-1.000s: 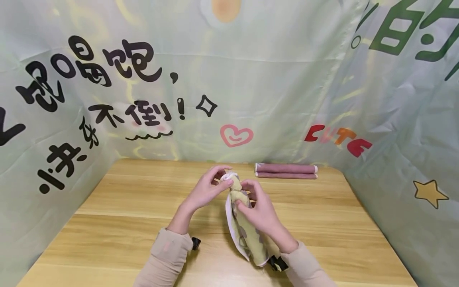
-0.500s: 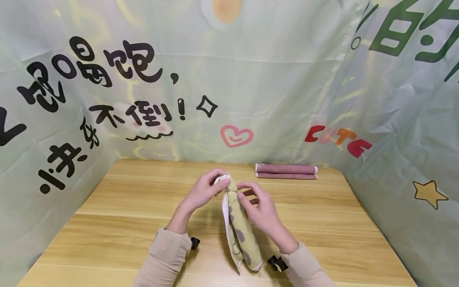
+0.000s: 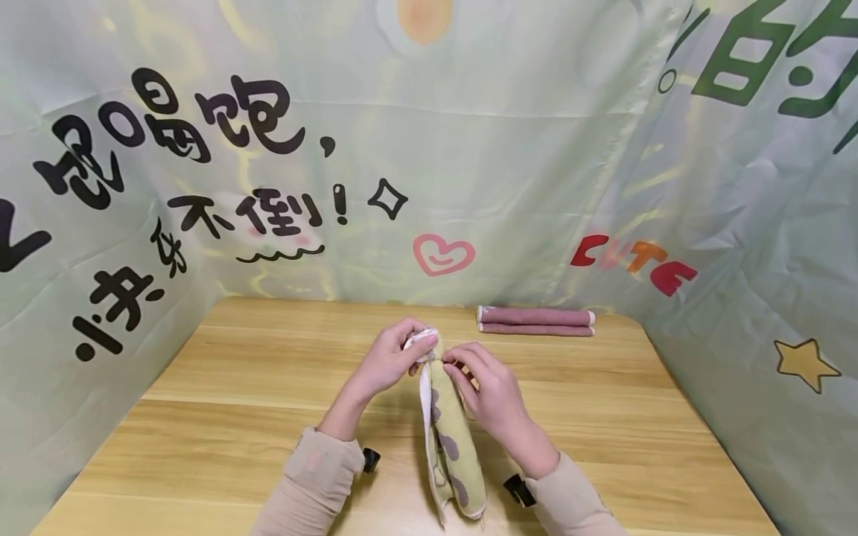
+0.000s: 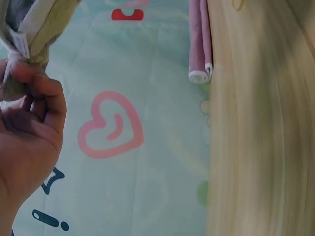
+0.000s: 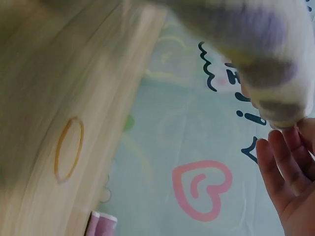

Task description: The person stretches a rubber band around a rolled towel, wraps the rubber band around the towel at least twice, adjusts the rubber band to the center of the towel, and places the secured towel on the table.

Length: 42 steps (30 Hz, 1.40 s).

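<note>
A yellow rolled towel (image 3: 457,447) with grey patches hangs slanting between the hands in the head view, narrowed to a neck near its top. A white-edged flap (image 3: 426,417) runs down its left side. My left hand (image 3: 389,361) grips the bunched top end (image 3: 429,339), thumb in front. At the neck, my right hand (image 3: 492,387) pinches with thumb and fingertips; what lies between those tips is too small to make out. A white tag (image 4: 20,44) shows above the left fingers in the left wrist view. The right wrist view shows the blurred roll (image 5: 275,64) above the right fingertips.
Two purple rolled towels (image 3: 536,316) lie at the back right of the wooden table (image 3: 268,387). A thin orange ring (image 5: 58,157) shows against the wood in the right wrist view. Printed fabric (image 3: 523,171) walls the back and sides.
The roll's lower end has swung slightly left and down. My right hand has slid from the roll's upper body up to the neck, its fingers closing there. The left hand keeps its grip.
</note>
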Each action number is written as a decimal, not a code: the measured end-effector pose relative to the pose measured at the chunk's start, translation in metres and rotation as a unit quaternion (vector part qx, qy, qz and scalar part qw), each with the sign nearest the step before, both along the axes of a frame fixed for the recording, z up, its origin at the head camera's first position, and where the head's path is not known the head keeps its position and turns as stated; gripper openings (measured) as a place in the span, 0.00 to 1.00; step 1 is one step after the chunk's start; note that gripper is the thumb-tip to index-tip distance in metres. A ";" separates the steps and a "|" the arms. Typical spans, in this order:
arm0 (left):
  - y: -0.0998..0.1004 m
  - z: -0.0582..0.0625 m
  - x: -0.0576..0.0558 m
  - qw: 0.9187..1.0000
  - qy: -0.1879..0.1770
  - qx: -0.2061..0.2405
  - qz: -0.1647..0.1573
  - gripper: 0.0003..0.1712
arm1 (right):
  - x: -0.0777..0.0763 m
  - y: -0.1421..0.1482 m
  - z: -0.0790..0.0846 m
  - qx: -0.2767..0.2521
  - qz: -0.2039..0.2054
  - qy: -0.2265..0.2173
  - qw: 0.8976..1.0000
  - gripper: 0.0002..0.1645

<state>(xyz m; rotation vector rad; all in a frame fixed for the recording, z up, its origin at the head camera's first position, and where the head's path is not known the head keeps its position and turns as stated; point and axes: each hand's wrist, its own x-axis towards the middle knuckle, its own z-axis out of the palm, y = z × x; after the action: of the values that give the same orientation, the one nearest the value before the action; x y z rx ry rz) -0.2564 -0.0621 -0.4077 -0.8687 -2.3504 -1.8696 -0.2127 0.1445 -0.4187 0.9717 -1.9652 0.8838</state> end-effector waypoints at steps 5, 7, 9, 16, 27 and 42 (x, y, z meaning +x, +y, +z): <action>0.006 -0.001 0.002 1.000 -0.005 -0.001 0.018 0.12 | -0.001 0.002 -0.001 0.041 -0.040 0.025 0.998 0.04; 0.009 -0.002 0.003 1.000 -0.008 -0.004 0.017 0.12 | -0.002 0.003 -0.001 0.046 -0.037 0.019 0.998 0.06; 0.011 -0.002 0.003 1.000 -0.009 -0.011 0.015 0.13 | -0.002 0.004 -0.002 0.038 -0.019 -0.005 0.999 0.08; 0.012 -0.003 0.003 0.999 -0.005 -0.037 0.016 0.13 | 0.000 0.003 -0.003 0.017 0.033 -0.126 0.991 0.09; 0.010 -0.004 0.002 1.000 -0.009 -0.024 0.016 0.13 | 0.006 -0.002 -0.003 0.008 0.063 -0.179 0.982 0.10; 0.010 -0.003 0.001 0.997 -0.009 -0.020 0.068 0.13 | 0.011 -0.009 -0.005 0.003 -0.034 -0.218 0.975 0.26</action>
<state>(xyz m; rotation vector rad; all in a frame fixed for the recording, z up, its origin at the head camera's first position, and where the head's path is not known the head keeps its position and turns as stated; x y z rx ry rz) -0.2555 -0.0522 -0.4104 -0.6787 -2.3974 -1.7932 -0.2018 0.1350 -0.4237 0.7517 -2.3521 1.1239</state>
